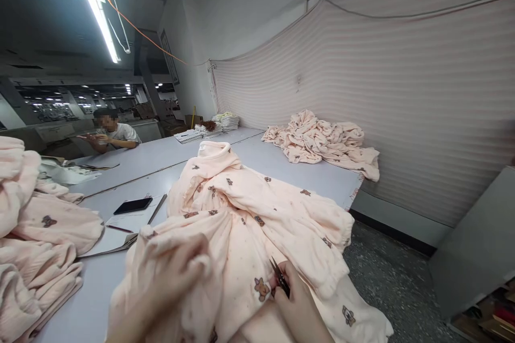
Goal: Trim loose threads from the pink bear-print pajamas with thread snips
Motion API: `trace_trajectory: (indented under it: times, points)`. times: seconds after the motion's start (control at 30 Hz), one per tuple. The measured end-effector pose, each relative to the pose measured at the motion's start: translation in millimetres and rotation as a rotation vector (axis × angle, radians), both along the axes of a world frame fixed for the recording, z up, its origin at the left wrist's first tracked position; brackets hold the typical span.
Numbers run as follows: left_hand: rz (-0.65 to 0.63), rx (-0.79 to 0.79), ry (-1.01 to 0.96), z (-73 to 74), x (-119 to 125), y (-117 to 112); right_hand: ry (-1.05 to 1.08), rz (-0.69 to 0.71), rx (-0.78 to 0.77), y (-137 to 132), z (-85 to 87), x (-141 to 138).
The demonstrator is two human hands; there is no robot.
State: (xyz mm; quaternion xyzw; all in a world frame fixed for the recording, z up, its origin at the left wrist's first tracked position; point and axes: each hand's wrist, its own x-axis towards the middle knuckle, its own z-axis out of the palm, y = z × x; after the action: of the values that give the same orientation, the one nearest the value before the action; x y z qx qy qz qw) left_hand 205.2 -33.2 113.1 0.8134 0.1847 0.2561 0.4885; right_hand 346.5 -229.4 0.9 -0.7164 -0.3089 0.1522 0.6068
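Observation:
A pale pink fleece garment (241, 225) with printed brown bears lies spread over the near table, its collar pointing away from me. My left hand (183, 270), blurred by motion, is closed on a raised fold at the garment's left side. Lower down on the right, my right hand (295, 295) holds small dark thread snips (280, 277), their points directed up and away from me. The snips lie close over the cloth, beside a bear print. Whether the right fingers also pinch some cloth is hidden.
Pink garments are heaped at the left edge (48, 225) and in a far-right pile (322, 139). A phone (132, 206) lies on papers beside a pen. Across the table (156, 171) sits another person (116, 134). Folded stacks (225, 122) stand behind; a cabinet (478, 246) is at right.

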Motion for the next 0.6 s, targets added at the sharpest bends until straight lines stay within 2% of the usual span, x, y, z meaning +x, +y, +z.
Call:
trace_trajectory:
  times: [0.07,0.1,0.13,0.2,0.27,0.37,0.5,0.6]
  points:
    - [-0.191,0.355,0.335,-10.6,6.6,-24.3,0.109,0.047,0.109,3.0,-1.7,-3.9]
    - [-0.25,0.514,0.44,-17.3,11.6,-37.3,0.146,0.056,0.146,4.3,-2.8,-6.5]
    - [-0.265,0.643,0.511,-24.1,16.8,-49.0,0.16,0.052,0.163,5.6,-4.1,-9.6]
    - [-0.237,0.761,0.537,-35.9,25.5,-64.5,0.136,0.033,0.166,9.2,-7.3,-16.7]
    - [-0.205,0.763,0.483,-44.1,28.3,-68.4,0.092,0.011,0.157,14.1,-10.0,-23.7]
    - [-0.202,0.666,0.349,-52.0,19.4,-59.8,-0.001,0.003,0.107,19.6,-8.7,-30.7]
    - [-0.131,0.485,0.161,-64.0,-1.4,-44.3,-0.185,0.027,-0.076,12.1,7.4,-31.8]
    - [-0.111,0.456,0.101,-70.6,-9.4,-39.2,-0.315,0.096,-0.093,2.9,20.2,-32.0]
